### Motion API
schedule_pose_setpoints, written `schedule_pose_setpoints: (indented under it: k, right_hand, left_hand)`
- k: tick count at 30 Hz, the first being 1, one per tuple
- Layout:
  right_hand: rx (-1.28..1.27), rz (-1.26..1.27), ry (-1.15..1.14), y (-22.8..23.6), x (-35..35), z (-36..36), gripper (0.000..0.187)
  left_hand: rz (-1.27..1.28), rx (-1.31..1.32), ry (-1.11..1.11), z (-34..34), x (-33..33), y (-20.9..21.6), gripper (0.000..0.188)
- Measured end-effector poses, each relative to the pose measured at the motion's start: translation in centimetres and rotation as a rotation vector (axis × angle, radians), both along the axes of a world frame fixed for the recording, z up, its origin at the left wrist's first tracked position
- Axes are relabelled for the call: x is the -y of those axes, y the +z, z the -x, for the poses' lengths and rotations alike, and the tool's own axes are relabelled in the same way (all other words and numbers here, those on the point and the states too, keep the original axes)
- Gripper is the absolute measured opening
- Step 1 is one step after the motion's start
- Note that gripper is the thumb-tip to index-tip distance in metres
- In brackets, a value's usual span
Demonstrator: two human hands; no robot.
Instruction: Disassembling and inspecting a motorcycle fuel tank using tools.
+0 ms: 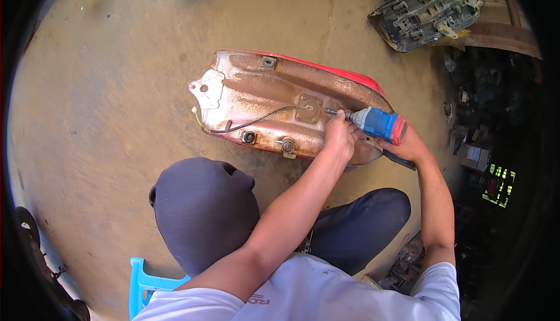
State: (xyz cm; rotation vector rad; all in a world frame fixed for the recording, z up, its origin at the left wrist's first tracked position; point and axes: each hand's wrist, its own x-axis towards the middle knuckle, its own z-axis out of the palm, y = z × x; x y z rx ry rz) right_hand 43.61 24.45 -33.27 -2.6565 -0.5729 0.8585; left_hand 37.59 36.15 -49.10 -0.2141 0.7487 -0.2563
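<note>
A red motorcycle fuel tank (251, 93) lies upside down, its rusty underside facing up. On that underside sits a square plate (308, 108), from which a black cable (256, 121) runs to the tank's left end. My right hand (409, 146) grips a blue and red cordless impact driver (378, 124), its handle mostly hidden below the body. The fingers of my left hand (339, 135) close around the front of the driver, by its socket (331, 111). The socket's tip points left at the plate's right edge; whether it touches a bolt is too small to tell.
The tank rests on a brown concrete floor (116, 99). At the upper right, a dirty black motorcycle seat (431, 11) lies underside up on a wooden surface (496, 34). Dark clutter fills the right side. A light blue plastic stool (137, 286) is at the lower left.
</note>
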Motion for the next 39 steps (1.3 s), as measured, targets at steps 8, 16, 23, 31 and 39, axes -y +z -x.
schedule_pose_setpoints:
  k: [8, 16, 23, 31, 39]
  right_hand:
    - [-0.035, 0.067, 0.018, -1.4, -3.3, -1.2, 0.051]
    - [-0.148, 0.051, -0.079, -2.5, -2.3, -2.3, 0.053]
    - [-0.046, 0.126, 0.100, -3.2, -2.6, -1.7, 0.052]
    - [-0.220, 0.315, 0.298, -2.2, -4.4, -5.8, 0.025]
    - [-0.045, 0.102, 0.337, -3.0, -4.5, -4.9, 0.031]
  left_hand:
    - [0.074, -0.066, 0.090, -2.0, -0.5, -2.1, 0.042]
    - [0.086, -0.131, 0.041, -2.2, -0.2, -2.4, 0.043]
    - [0.068, -0.089, 0.086, -1.0, -0.6, -3.2, 0.036]
    - [0.117, -0.063, 0.095, -1.2, -0.2, -4.0, 0.036]
    - [0.134, -0.039, 0.088, -1.8, -0.6, -4.5, 0.043]
